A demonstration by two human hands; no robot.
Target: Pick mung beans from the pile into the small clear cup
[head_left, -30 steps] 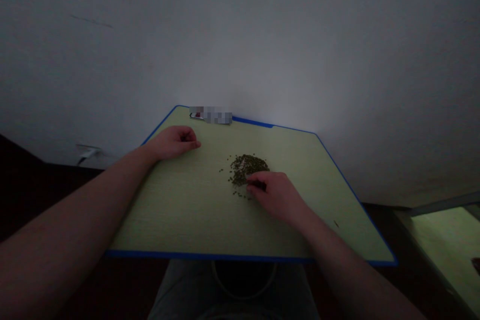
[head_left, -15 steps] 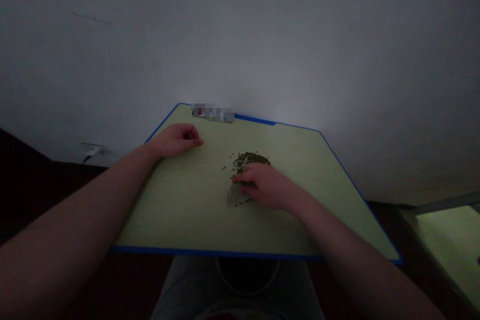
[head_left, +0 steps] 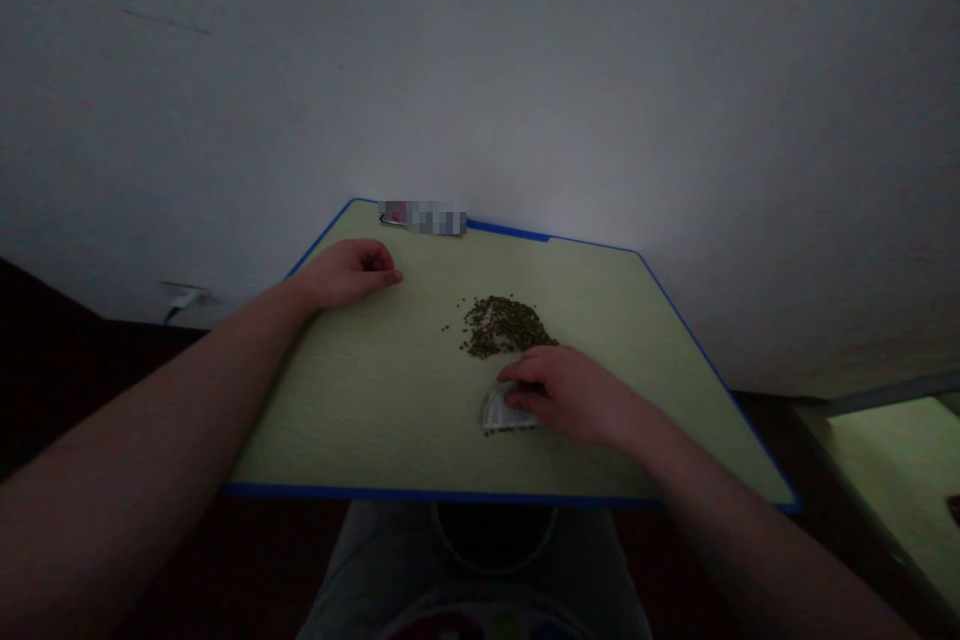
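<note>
A heap of small dark green mung beans (head_left: 502, 328) lies on the pale green desktop (head_left: 360, 400), with a few loose beans around it. My right hand (head_left: 570, 395) rests just below the heap, shut on a clear half-round plastic piece (head_left: 496, 412). The hand's fingers hide part of that piece. Farther left, my left hand (head_left: 345, 273) rests on the desktop with its fingers loosely curled, holding nothing.
A blue band (head_left: 450, 493) edges the desk. A blurred object (head_left: 421, 217) sits at the far edge, with a white wall behind. Another pale green desk (head_left: 900, 490) shows at the right. A round, multicoloured item (head_left: 487, 623) lies on my lap.
My right hand has moved toward me and right, off the heap, carrying the clear piece. The heap now shows fully. My left hand has barely moved.
</note>
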